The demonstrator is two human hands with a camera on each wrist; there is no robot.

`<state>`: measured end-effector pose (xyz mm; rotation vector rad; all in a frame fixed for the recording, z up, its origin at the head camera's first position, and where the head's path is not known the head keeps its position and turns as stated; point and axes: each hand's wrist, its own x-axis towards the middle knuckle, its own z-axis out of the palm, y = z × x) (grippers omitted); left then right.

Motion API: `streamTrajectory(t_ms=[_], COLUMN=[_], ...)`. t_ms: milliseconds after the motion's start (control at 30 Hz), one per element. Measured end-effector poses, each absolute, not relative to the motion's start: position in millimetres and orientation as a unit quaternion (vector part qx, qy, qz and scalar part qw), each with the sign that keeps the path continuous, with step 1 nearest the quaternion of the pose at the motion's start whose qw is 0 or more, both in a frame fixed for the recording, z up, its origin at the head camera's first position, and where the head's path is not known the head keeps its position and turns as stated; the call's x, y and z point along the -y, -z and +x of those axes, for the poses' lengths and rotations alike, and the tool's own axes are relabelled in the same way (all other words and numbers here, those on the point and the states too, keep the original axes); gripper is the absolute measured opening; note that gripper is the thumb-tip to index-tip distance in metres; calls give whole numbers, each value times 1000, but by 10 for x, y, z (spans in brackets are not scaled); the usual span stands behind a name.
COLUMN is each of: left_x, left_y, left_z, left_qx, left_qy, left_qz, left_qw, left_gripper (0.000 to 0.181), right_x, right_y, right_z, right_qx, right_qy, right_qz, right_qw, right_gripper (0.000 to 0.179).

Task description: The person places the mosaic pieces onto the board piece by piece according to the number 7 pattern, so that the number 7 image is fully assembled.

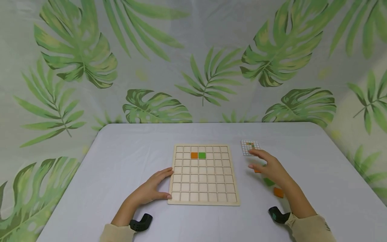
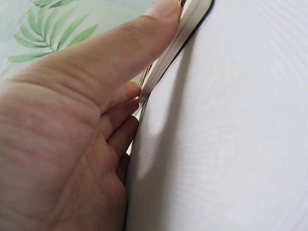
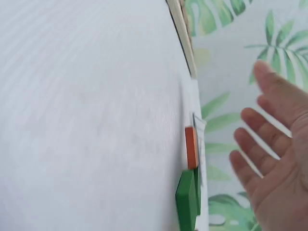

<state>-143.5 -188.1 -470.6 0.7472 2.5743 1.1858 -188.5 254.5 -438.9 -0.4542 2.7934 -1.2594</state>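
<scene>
A square wooden grid board (image 1: 202, 179) lies on the table. In its second row from the back sit an orange square tile (image 1: 194, 155) and a green square tile (image 1: 202, 155), side by side. My left hand (image 1: 151, 188) rests against the board's left edge, thumb near the front corner and fingertips further back, as the left wrist view also shows. Over the loose tiles at the right hovers my right hand (image 1: 273, 171), fingers spread and nothing held. Below it lie a green tile (image 1: 268, 182) and orange tiles (image 1: 278, 192); the hand partly hides others.
A small card (image 1: 245, 151) printed with a coloured grid lies right of the board's back corner, partly behind my right fingertips. A white cloth covers the table (image 1: 127, 148). Behind it hangs a leaf-patterned curtain (image 1: 163, 74). Black wrist devices (image 1: 141, 223) sit at both wrists.
</scene>
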Motion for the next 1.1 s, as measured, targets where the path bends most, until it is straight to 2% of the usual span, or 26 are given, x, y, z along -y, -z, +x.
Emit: streamTrajectory(t_ms=[333, 567, 867, 1100], left_x=[1874, 1868, 1870, 1881], left_y=[4702, 4698, 4706, 4714], left_z=[-1445, -1447, -1446, -1442], left_qx=[-875, -876, -875, -875], left_qy=[-396, -394, -396, -398], left_qz=[260, 257, 261, 257], left_qw=[103, 105, 99, 100], left_gripper=[84, 84, 84, 85], right_x=[-2847, -2906, -2874, -2761], right_y=[4562, 4691, 4640, 4489], right_z=[-1800, -1827, -1832, -1895], right_qx=[-921, -917, -921, -924], right_qy=[368, 370, 370, 357], right_qz=[-121, -142, -117, -136], right_qw=[49, 37, 28, 2], right_gripper=[49, 36, 36, 38])
